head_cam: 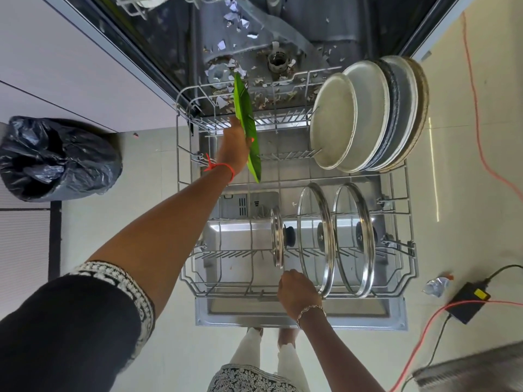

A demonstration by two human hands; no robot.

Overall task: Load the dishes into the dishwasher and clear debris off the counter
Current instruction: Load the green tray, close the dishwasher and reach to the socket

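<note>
Reaching across the pulled-out grey wire rack (220, 291), the left hand (233, 148) grips a thin green plate (246, 114) by its lower part and holds it on edge over the rack's back left corner. That corner and the whole left half of the rack are bare tines, with open room between the left rim and the rows of dishes on the right. The green plate's far end points past the back rim toward the dark dishwasher tub (325, 21), whose floor is strewn with pale paper scraps (235, 12).

The right hand (297, 288) sits at the front rim, well apart from the green plate, with its fingers curled downward just beside the nearest lids. Whether it holds a wire cannot be told.

Standing in the back right of the rack is a leaning row of round metal plates (365, 114). In the front row stand a small steel lid (276, 241) and two larger glass lids with steel rims (315, 239), all upright. The rack rests over the lowered steel door (283, 315).

A black bin bag (56, 157) sits on the floor to the left. On the right lie an orange cable (475, 108), a black power adapter (467, 302) and a clear plastic bottle (437, 285).
</note>
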